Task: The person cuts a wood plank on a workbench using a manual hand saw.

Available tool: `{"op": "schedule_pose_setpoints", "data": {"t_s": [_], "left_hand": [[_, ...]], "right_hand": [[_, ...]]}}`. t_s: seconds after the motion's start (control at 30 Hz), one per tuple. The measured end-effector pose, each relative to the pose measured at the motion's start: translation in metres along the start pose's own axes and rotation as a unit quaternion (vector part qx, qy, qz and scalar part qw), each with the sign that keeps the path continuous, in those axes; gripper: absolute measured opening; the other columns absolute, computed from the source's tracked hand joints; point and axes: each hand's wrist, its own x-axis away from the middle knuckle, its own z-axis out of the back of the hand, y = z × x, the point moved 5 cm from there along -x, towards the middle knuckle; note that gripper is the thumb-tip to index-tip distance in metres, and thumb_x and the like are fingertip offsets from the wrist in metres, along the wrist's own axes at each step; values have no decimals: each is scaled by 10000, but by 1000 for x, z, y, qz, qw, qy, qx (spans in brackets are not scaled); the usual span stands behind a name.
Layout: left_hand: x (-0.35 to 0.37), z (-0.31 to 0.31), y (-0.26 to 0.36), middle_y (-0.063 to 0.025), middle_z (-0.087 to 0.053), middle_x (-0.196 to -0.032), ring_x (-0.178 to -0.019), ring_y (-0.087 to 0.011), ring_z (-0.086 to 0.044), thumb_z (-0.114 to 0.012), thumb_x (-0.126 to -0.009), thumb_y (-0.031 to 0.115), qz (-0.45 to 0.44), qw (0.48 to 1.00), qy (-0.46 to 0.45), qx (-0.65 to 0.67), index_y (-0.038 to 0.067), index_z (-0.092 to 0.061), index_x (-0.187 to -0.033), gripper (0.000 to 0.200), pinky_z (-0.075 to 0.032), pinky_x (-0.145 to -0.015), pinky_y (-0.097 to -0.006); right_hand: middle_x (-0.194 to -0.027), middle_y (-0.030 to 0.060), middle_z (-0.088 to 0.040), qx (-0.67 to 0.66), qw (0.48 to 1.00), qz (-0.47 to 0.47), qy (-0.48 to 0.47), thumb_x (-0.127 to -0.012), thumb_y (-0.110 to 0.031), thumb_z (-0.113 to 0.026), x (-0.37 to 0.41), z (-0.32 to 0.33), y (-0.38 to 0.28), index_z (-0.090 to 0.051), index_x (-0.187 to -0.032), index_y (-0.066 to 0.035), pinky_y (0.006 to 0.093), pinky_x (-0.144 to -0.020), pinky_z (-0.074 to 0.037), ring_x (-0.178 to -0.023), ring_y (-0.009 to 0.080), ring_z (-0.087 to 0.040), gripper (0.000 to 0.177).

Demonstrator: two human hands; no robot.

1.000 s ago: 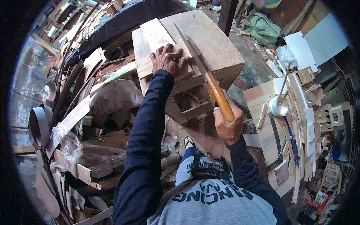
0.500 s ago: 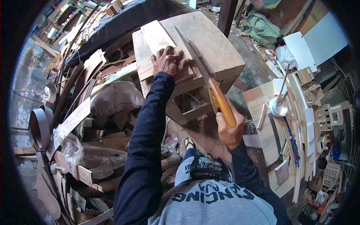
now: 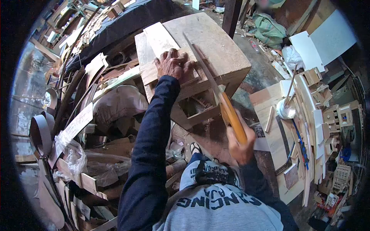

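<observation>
My right hand (image 3: 241,141) is wrapped round the orange-yellow wooden handle of a handsaw (image 3: 232,117). Its blade runs up across the wooden workbench (image 3: 216,42), along the right end of a short board. My left hand (image 3: 174,66) bears down with bent fingers on that wooden board (image 3: 148,74), gripping it against the bench top. Under the left fingers, a paler plank (image 3: 160,37) stretches away toward the far side of the bench. The exact contact between blade and board is hard to make out.
Scrap wood and plastic wrap (image 3: 73,158) heap up on my left. To the right, a low plywood surface (image 3: 269,104) carries strips, a white container (image 3: 285,111) and small wooden pieces. A dark post (image 3: 232,17) and a green sack (image 3: 269,30) stand beyond the bench.
My right hand has drawn the saw back toward me and slightly to the right, so the blade tip sits lower on the bench. My left hand stays in place on the board.
</observation>
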Motion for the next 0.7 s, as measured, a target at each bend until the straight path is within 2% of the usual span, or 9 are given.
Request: {"op": "schedule_pose_setpoints", "data": {"t_s": [0.07, 0.2, 0.3, 0.4, 0.5, 0.6, 0.63, 0.7], "left_hand": [[-2, -5, -1, -56, -545, -1351, -1280, -317, -437, -635, -867, 535, -4, 1000, -10, -19, 297, -736, -1138, 375, -266, -1109, -571], [-2, -14, -6, -57, -532, -1361, -1271, -317, -435, -624, -868, 537, -23, 999, 21, -19, 297, -733, -1146, 383, -282, -1093, -562], [-1, -9, -3, -54, -534, -1361, -1261, -319, -437, -623, -862, 543, -36, 999, 10, -19, 290, -731, -1156, 402, -289, -1084, -557], [1, -8, -3, -43, -526, -1378, -1280, -313, -429, -620, -861, 553, -20, 1000, 2, -13, 280, -729, -1162, 421, -268, -1102, -557], [-6, -18, -10, -64, -421, -1496, -1391, -314, -335, -603, -859, 602, 14, 999, -46, -14, 299, -744, -1122, 425, -154, -1168, -619], [-9, -15, -11, -80, -434, -1492, -1394, -330, -333, -604, -848, 626, 20, 999, -48, -5, 305, -741, -1129, 448, -156, -1173, -607], [-7, -16, -11, -81, -437, -1492, -1395, -331, -333, -605, -843, 634, 21, 998, -62, -6, 308, -739, -1131, 455, -155, -1173, -608], [-4, -14, -7, -76, -469, -1460, -1376, -312, -361, -619, -834, 624, 10, 1000, -18, -2, 307, -746, -1112, 440, -181, -1148, -605]], "right_hand": [[-968, 269, -666, -8, 1000, 12, 12, -820, -45, -578, 32, 26, 2, -541, -1341, 13, 338, -716, -531, -801, 267, -704, 526], [-1073, 273, -661, -15, 1000, -16, 3, -822, -38, -576, 27, 26, -7, -538, -1339, 23, 343, -761, -535, -888, 299, -709, 522], [-1063, 266, -666, -18, 1000, 11, -6, -822, -26, -567, -20, -7, -2, -537, -1339, 28, 357, -763, -536, -876, 316, -705, 521], [-1059, 258, -670, -17, 999, -28, -24, -827, -33, -565, -25, -15, 2, -544, -1333, 22, 359, -764, -535, -861, 315, -704, 510], [-1044, 259, -670, 14, 1000, 24, 4, -831, -45, -565, 14, 9, -7, -548, -1321, 31, 363, -766, -535, -841, 315, -702, 496], [-1134, 252, -659, -7, 998, -55, -6, -833, -46, -570, 44, 30, -7, -542, -1308, 79, 354, -917, -493, -1039, 286, -660, 492], [-1131, 253, -659, -4, 998, -60, -13, -832, -45, -572, 42, 27, -9, -542, -1309, 78, 353, -916, -493, -1034, 283, -661, 494], [-1125, 257, -660, 3, 998, -64, -21, -829, -45, -576, 17, 13, -16, -542, -1310, 77, 350, -913, -495, -1024, 275, -665, 497]]}}
